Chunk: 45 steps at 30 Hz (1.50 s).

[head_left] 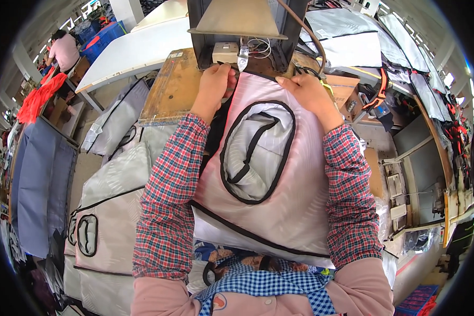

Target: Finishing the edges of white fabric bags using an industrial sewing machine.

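Note:
A pale silvery-pink fabric panel (305, 184) with black binding hangs between my forearms, its top edge up against the machine (238, 20). In its middle is an oval opening (258, 150) edged in black, with grey fabric folded inside. My left hand (215, 88) pinches black edging by the panel's upper left corner, fingertips just left of the small metal piece (243, 59) on the machine. At the upper right corner my right hand (309, 97) grips the edge, thumb on top and the other fingers partly hidden.
A worn wooden tabletop (166, 89) surrounds the machine's base. More bound fabric panels (110, 226) are heaped at left, and sheets (347, 47) lie on the far right table. A white table (137, 47) stands far left, beyond it a seated person (64, 51). A cable (313, 37) hangs right of the machine.

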Each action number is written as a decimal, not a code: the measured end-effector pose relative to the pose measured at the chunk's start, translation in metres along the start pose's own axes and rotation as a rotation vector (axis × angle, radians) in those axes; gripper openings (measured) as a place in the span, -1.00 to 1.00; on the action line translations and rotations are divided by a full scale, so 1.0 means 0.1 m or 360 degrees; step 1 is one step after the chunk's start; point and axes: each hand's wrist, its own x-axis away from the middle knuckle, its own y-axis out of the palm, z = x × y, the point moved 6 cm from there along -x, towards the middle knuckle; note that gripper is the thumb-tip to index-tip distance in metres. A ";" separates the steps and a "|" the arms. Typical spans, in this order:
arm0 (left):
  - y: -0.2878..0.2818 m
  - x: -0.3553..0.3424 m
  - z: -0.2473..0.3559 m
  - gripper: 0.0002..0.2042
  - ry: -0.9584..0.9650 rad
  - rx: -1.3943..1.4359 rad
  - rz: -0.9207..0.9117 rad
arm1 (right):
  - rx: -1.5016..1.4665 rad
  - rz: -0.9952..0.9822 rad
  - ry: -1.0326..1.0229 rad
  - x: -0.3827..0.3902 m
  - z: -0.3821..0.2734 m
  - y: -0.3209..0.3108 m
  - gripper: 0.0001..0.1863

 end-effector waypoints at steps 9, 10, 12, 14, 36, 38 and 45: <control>0.02 0.00 0.03 -0.77 0.0048 -0.0026 -0.0003 | -0.0054 0.0047 -0.0024 -0.05 0.09 0.02 -0.36; -0.01 -0.01 0.06 -0.77 0.0058 -0.0023 -0.0007 | -0.0077 0.0020 0.0012 -0.03 0.10 0.01 -0.39; -0.16 -0.02 0.13 -0.77 0.0066 0.0332 0.0114 | -0.0044 0.0041 0.0022 0.01 0.14 -0.05 -0.40; -0.25 0.01 0.15 -0.77 0.0078 0.0186 0.0033 | 0.0015 0.0018 0.0034 0.05 0.20 -0.09 -0.41; -0.09 2.63 -0.52 -0.53 0.0719 -0.1073 -0.1456 | 0.0233 -0.0713 -0.0622 1.37 0.01 1.50 -0.56; -0.08 2.41 -0.52 -0.58 0.0665 -0.0881 -0.1280 | -0.0165 -0.0538 -0.0722 1.45 -0.37 0.91 -0.52; 0.05 1.96 -0.63 -0.74 0.0116 -0.0415 -0.1265 | -0.0451 -0.0742 -0.0487 2.28 -0.83 -0.32 -0.50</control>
